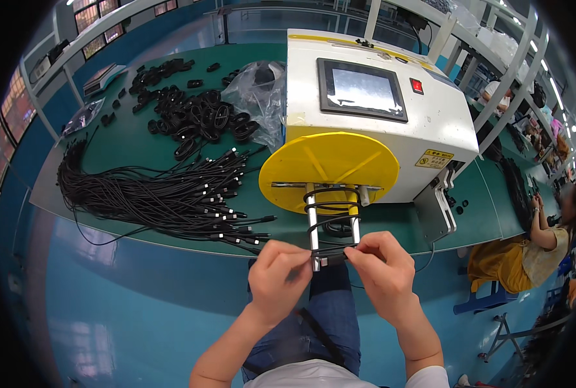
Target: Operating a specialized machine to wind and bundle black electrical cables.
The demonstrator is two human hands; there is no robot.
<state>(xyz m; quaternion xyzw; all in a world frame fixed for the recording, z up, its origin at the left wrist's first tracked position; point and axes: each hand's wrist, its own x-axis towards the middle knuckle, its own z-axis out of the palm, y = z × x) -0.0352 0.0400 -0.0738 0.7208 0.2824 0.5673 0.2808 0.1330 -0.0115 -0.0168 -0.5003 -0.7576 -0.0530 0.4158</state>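
A black cable (332,227) runs in loose loops around two metal rods (312,220) that stick out from a yellow disc (330,165). At the near ends of the rods my left hand (278,278) is closed in a pinch on the cable, just left of the left rod. On the other side my right hand (385,268) pinches the cable between thumb and forefinger. A connector with a metal tip (324,262) shows between the hands. Behind the disc stands the white winding machine (378,129) with a screen and a red switch.
Left on the green table (132,123) lies a large bundle of straight black cables (152,194). Beyond it is a pile of coiled cables (197,113) beside a clear plastic bag (259,94). A metal bracket (435,210) stands right of the disc. Another person (534,246) sits at the right.
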